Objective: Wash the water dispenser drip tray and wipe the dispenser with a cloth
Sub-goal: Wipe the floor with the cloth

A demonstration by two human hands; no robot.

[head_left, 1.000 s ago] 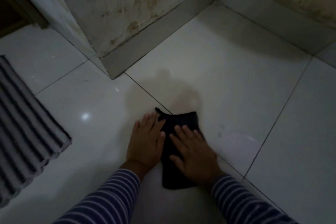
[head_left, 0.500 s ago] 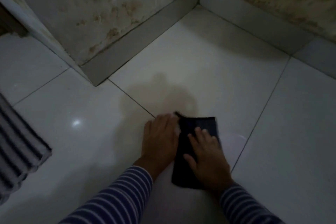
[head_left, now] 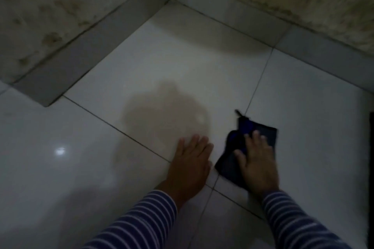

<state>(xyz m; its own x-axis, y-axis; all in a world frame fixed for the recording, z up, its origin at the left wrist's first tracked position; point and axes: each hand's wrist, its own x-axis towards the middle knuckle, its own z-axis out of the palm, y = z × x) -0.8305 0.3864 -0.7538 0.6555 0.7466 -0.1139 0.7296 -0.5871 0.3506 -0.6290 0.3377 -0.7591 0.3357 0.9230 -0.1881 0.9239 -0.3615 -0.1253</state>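
Right hand (head_left: 257,166), fingers straight and spread, presses flat on a dark folded cloth (head_left: 245,143) at lower right of the frame, on glossy white floor tiles (head_left: 303,117). Left hand (head_left: 191,164) lies flat on bare tile just beside it, holding nothing. A dull brownish patch (head_left: 164,111) marks the centre; stained rough walls (head_left: 50,6) fill the top.

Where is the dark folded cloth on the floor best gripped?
Probably the bunched left edge of the dark folded cloth, pinched from the left. The rest lies flat on the white tiled floor under the right hand; that edge looks rumpled.
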